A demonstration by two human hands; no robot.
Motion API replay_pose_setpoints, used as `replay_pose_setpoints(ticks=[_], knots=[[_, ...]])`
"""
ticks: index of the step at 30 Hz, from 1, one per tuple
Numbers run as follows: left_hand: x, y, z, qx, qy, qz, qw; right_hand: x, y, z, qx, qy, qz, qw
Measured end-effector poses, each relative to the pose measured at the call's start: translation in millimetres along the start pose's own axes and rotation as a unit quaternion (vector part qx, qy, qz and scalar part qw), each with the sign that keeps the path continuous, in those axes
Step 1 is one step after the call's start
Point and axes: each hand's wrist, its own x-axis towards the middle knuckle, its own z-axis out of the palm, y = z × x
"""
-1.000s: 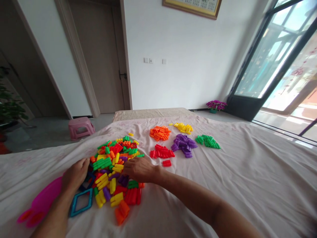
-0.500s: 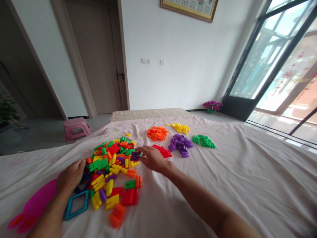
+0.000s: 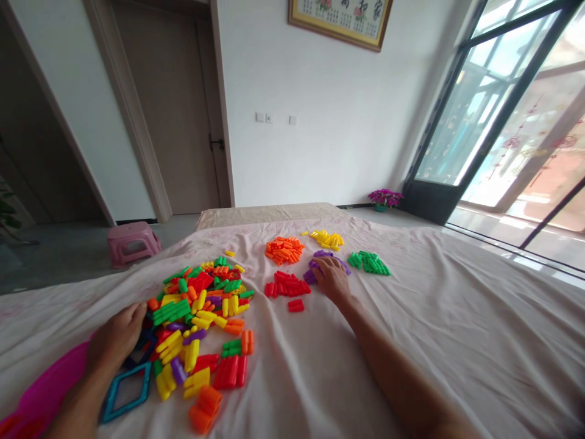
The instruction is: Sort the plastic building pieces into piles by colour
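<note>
Covers part of a pile of glossy purple plastic tube blocks point(image 3: 311, 274) with the right hand point(image 3: 333, 277).
Hides the fingertips there, fingers bent; cannot tell pinching from loose. Around the purple pile: orange plastic tube blocks point(image 3: 284, 250) at ten o'clock, yellow ones point(image 3: 327, 239) at twelve, green ones point(image 3: 371, 263) at three, red ones point(image 3: 287, 285) at eight. Holds the left hand point(image 3: 116, 335) at the nine o'clock edge of a mixed-colour plastic block heap point(image 3: 201, 318), near a teal diamond-shaped frame point(image 3: 147, 383); cannot tell its grip.
</note>
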Motion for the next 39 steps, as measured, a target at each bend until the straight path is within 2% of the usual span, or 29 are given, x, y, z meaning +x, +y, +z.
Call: replay_pose_setpoints(ticks=[4, 9, 14, 20, 23, 26, 28, 31, 33, 35, 37, 39], knots=[[-3.1, 3.1, -4.0, 0.016, -0.014, -0.016, 1.000, -1.1, -5.0, 12.0, 0.002, -0.041, -0.081, 0.996], [-7.2, 9.4, -6.2, 0.009, -0.001, -0.023, 1.000, -1.1, 13.9, 19.2, -0.009, -0.049, -0.073, 0.996], [-13.8, 14.0, -6.9, -0.008, 0.033, -0.023, 0.999, -3.3, 24.6, 24.2, -0.017, -0.018, -0.068, 0.997], [-20.2, 17.2, -6.4, -0.051, 0.056, -0.001, 0.997, -5.0, 18.1, 20.0, -0.008, 0.037, -0.085, 0.996], [-16.0, 18.6, -6.7, -0.092, 0.067, 0.039, 0.993, -8.3, 8.6, 15.3, 0.022, 0.083, -0.123, 0.989], [-17.1, 19.9, -13.1, -0.127, 0.075, 0.094, 0.985, -13.5, -4.6, 12.4, 0.057, 0.100, -0.182, 0.977], [-31.3, 23.4, -20.2, -0.132, 0.081, 0.146, 0.977, -16.9, -13.0, 12.1, 0.073, 0.094, -0.206, 0.971], [-80.1, 40.3, -28.3, -0.088, 0.091, 0.276, 0.953, -20.1, -21.1, 13.6, 0.090, 0.079, -0.219, 0.968], [-122.3, 61.5, -28.7, -0.016, 0.057, 0.377, 0.924, -20.8, -23.0, 15.7, 0.098, 0.068, -0.223, 0.968], [-158.7, 87.0, -25.3, 0.042, 0.029, 0.466, 0.883, -20.8, -22.8, 18.3, 0.105, 0.060, -0.221, 0.968], [-179.0, 111.3, -19.7, 0.079, 0.014, 0.521, 0.850, -20.9, -21.6, 21.0, 0.111, 0.054, -0.213, 0.969], [-180.8, 130.1, -12.9, 0.092, 0.029, 0.526, 0.845, -21.3, -20.2, 23.2, 0.115, 0.048, -0.205, 0.971]])
